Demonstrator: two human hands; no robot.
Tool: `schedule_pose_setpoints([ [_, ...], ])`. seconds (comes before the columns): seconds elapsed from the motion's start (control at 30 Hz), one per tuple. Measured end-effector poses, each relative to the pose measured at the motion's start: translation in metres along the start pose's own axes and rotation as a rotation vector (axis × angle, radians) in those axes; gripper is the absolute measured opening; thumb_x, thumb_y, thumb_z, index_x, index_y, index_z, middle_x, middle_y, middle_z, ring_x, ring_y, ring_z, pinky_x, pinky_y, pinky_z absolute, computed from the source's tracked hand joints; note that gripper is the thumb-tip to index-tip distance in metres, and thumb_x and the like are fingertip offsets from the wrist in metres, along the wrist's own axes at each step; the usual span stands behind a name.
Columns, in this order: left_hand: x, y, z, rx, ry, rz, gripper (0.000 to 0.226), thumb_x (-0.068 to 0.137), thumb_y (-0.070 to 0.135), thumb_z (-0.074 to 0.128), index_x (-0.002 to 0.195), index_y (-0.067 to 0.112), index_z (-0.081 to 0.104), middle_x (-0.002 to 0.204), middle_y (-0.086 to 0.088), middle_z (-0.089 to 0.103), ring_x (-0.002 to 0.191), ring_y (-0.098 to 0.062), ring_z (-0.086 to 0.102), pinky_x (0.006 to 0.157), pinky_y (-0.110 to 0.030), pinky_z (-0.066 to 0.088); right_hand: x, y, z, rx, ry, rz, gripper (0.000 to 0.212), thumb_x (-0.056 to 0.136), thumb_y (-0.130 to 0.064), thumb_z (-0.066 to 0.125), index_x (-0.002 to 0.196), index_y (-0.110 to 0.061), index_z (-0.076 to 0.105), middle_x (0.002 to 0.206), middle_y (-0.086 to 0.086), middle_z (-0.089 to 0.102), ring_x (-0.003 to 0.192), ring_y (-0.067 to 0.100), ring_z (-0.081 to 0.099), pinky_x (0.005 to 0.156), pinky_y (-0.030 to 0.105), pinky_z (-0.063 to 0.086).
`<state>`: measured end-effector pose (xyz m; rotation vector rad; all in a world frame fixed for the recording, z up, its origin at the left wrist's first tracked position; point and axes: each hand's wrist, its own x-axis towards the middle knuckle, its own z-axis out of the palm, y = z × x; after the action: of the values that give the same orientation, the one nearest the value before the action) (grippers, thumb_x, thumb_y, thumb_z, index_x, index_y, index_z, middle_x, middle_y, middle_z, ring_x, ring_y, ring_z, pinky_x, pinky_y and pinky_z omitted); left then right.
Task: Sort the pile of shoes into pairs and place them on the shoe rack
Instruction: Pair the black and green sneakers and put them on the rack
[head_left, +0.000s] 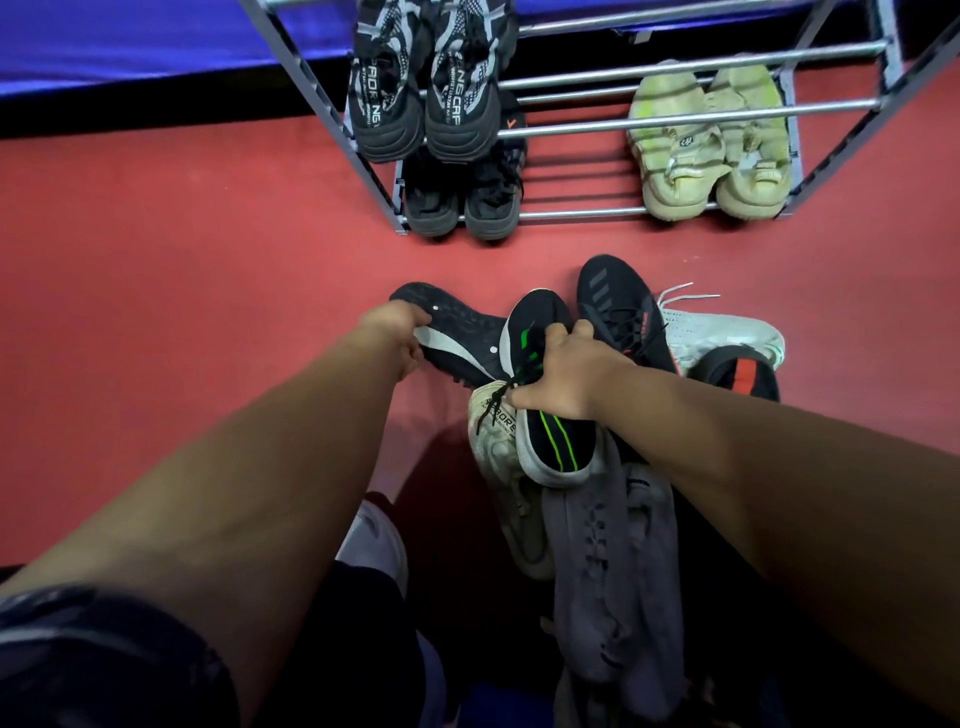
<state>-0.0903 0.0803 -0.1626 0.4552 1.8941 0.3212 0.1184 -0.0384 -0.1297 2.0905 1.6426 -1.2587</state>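
Now, black-and-green shoe (545, 410) under right hand (563, 376), sole-up shoe (457, 332) in left hand (397, 332).

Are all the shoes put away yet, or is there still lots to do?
Not yet. Three pairs already sit on the shoe rack: black-and-white sneakers, dark shoes below them, and pale yellow-green sandals. Right now the left hand grips an overturned black shoe, and the right hand holds a black shoe with green stripes. Several loose shoes remain in the pile on the red floor.

Bare forearms, a dark patterned short sleeve (104, 654) on the left, dark trousers (358, 623).
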Motion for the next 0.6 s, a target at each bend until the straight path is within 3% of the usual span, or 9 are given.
schedule_pose_setpoints([
  [0.17, -0.023, 0.015, -0.003, -0.168, -0.010, 0.216, 0.018, 0.078, -0.010, 0.065, 0.081, 0.008, 0.064, 0.060, -0.003, 0.050, 0.042, -0.013, 0.040, 0.048, -0.025, 0.040, -0.005, -0.003, 0.003, 0.038, 0.041, 0.014, 0.097, 0.081, -0.066, 0.072, 0.149, -0.009, 0.033, 0.149, 0.015, 0.026, 0.120, 0.041, 0.058, 0.089, 0.043, 0.046],
  [0.3, -0.061, 0.044, -0.006, -0.235, 0.008, 0.467, 0.029, 0.074, -0.014, 0.063, 0.093, 0.007, 0.060, 0.068, -0.007, 0.058, 0.052, -0.018, 0.054, 0.045, -0.019, 0.045, -0.010, -0.003, -0.001, 0.135, 0.130, 0.023, 0.089, 0.081, -0.057, 0.073, 0.145, -0.008, 0.036, 0.152, 0.018, 0.028, 0.123, 0.042, 0.058, 0.102, 0.047, 0.050],
  [0.4, -0.081, 0.055, -0.021, -0.108, 0.077, 0.668, 0.039, 0.066, -0.013, 0.064, 0.091, 0.016, 0.054, 0.077, -0.006, 0.061, 0.062, -0.019, 0.057, 0.048, -0.024, 0.047, -0.019, -0.002, -0.003, 0.142, 0.170, 0.001, 0.086, 0.079, -0.054, 0.077, 0.141, -0.007, 0.040, 0.143, 0.015, 0.038, 0.120, 0.038, 0.059, 0.102, 0.049, 0.051],
  [0.5, -0.087, 0.045, -0.038, 0.022, 0.162, 0.889, 0.042, 0.066, -0.014, 0.056, 0.083, 0.025, 0.057, 0.082, 0.000, 0.063, 0.071, -0.016, 0.056, 0.060, -0.029, 0.049, -0.030, 0.000, -0.005, 0.094, 0.240, -0.013, 0.082, 0.076, -0.053, 0.080, 0.136, -0.009, 0.045, 0.136, 0.012, 0.043, 0.113, 0.035, 0.061, 0.099, 0.051, 0.053],
  [0.6, -0.072, 0.016, -0.054, 0.424, 0.203, 1.076, 0.042, 0.071, -0.007, 0.060, 0.086, 0.032, 0.055, 0.098, -0.004, 0.061, 0.081, -0.021, 0.056, 0.073, -0.038, 0.049, -0.039, 0.000, -0.005, 0.075, 0.330, -0.024, 0.077, 0.074, -0.054, 0.078, 0.130, -0.012, 0.047, 0.131, 0.008, 0.046, 0.108, 0.036, 0.063, 0.095, 0.050, 0.054],
])
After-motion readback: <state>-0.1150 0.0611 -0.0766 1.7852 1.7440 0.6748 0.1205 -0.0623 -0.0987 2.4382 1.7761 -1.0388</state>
